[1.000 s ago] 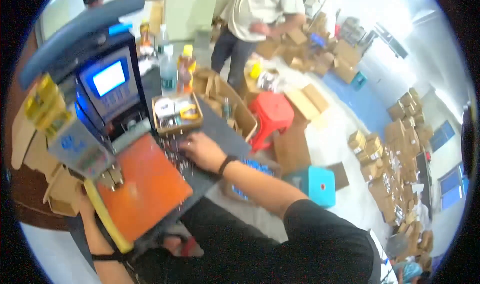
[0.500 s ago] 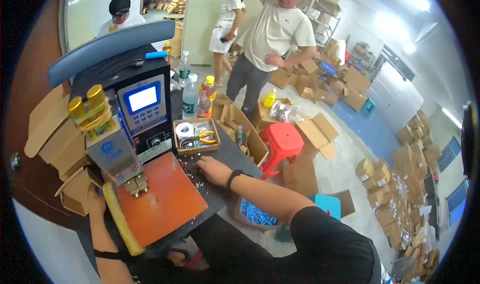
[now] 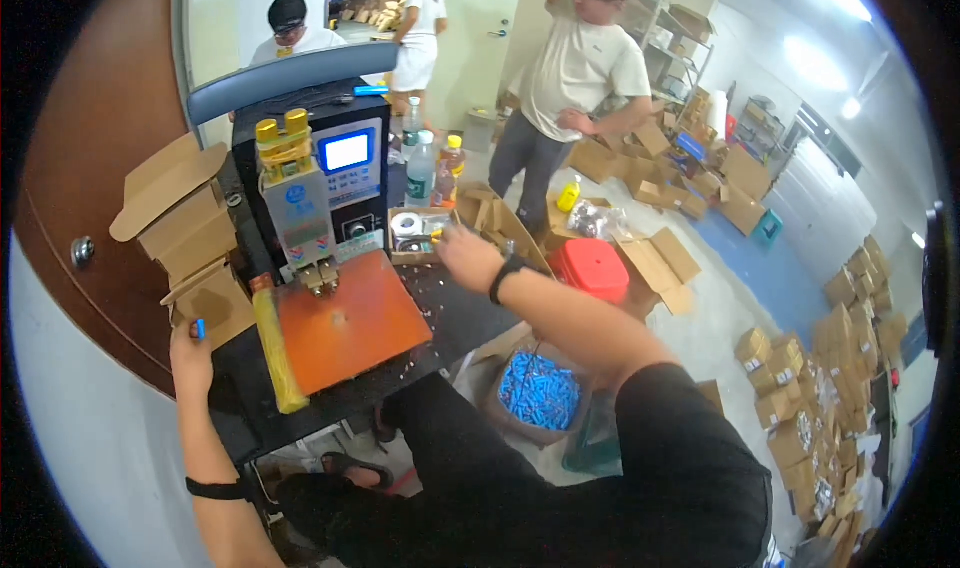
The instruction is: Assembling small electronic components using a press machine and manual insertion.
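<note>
My left hand point(image 3: 190, 356) is closed around a small blue cylindrical battery cell point(image 3: 200, 329), beside an open cardboard box point(image 3: 218, 306) at the table's left edge. My right hand point(image 3: 470, 260), fingers curled and slightly blurred, hovers by a small tray box point(image 3: 412, 258) holding a white tape roll point(image 3: 407, 225) and yellow-handled pliers. Whatever its fingers hold is hidden. Between my hands stands a spot welding machine point(image 3: 308, 218) with brass-coloured tops and a lit screen. An orange mat point(image 3: 355, 333) lies under its head, with a yellow rolled strip point(image 3: 272, 348) along the mat's left side.
A bin of many blue cells point(image 3: 540, 393) stands below my right forearm. Bottles point(image 3: 420, 173) stand behind the tray box. A red stool point(image 3: 592, 270) and cardboard boxes crowd the floor to the right. Several people are beyond the table, one standing point(image 3: 580, 78).
My right hand has lifted from the dark bits on the table toward the tray box. My left hand has come out beside the cardboard box, a blue cell now showing. The view has shifted.
</note>
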A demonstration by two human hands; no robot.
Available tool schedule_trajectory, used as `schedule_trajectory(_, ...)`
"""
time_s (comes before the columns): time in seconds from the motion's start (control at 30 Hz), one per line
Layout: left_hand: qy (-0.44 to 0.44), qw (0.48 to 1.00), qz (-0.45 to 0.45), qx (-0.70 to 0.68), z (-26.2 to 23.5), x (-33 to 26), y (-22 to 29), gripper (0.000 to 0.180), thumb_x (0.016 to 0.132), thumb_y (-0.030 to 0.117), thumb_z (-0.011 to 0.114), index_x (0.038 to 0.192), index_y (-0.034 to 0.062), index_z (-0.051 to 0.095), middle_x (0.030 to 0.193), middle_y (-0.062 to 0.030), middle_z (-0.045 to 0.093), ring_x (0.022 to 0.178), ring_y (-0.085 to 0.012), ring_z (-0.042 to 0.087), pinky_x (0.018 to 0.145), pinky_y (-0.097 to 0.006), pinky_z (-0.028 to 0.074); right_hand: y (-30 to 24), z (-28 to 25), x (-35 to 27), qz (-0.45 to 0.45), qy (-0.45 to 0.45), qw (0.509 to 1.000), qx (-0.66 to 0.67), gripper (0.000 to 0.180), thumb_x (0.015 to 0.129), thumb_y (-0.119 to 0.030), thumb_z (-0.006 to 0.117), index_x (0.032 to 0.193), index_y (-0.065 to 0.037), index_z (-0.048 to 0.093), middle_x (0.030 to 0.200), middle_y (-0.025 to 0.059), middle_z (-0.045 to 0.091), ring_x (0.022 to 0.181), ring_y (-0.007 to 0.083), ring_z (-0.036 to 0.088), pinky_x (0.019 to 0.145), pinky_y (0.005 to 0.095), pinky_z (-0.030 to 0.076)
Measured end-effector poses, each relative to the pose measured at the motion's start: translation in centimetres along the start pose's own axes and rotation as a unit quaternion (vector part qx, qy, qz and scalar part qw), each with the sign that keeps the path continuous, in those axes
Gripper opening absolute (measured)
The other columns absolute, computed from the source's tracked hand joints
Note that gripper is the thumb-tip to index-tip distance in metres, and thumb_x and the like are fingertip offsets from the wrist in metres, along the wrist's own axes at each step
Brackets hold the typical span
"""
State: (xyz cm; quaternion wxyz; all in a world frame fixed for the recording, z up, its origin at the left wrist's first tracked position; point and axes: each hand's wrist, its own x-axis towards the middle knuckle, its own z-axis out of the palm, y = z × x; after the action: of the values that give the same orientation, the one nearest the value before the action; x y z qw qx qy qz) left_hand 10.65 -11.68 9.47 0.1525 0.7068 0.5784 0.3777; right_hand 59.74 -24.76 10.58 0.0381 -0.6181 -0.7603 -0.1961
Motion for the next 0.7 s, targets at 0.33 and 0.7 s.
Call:
schedule_trajectory(0.33, -0.033, 0.987, 0.122, -0.103, 0.0, -6.2, 8.7, 0.039, 0.089, 0.010, 0.062, 0.126, 0.0002, 0.058, 0.116, -0.0150, 0.062, 0.107, -0.0283, 0.061, 0.094, -0.034, 0.046, 3.4, -1.8, -1.9, 0.184, 0.139, 0.923, 0.308, 0.017, 0.090, -0.012, 0.058, 0.098, -0.003, 0.070, 0.091, 0.0154, 0.067, 0.089, 0.0288, 0.064, 0.082, 0.0339, 0.049)
schedule_trajectory(0.7, -0.104, 0.967, 0.075, -0.219, 10.7, -9.8, 13.8, 0.026, 0.085, 0.001, 0.067, 0.111, -0.0021, 0.064, 0.100, -0.0107, 0.065, 0.090, -0.0178, 0.065, 0.082, -0.029, 0.051, -11.7, -1.5, -3.9, 0.163, 0.144, 0.760, 0.612, 0.008, 0.087, -0.005, 0.061, 0.086, 0.003, 0.065, 0.078, 0.0030, 0.060, 0.073, 0.0102, 0.054, 0.068, 0.0244, 0.043)
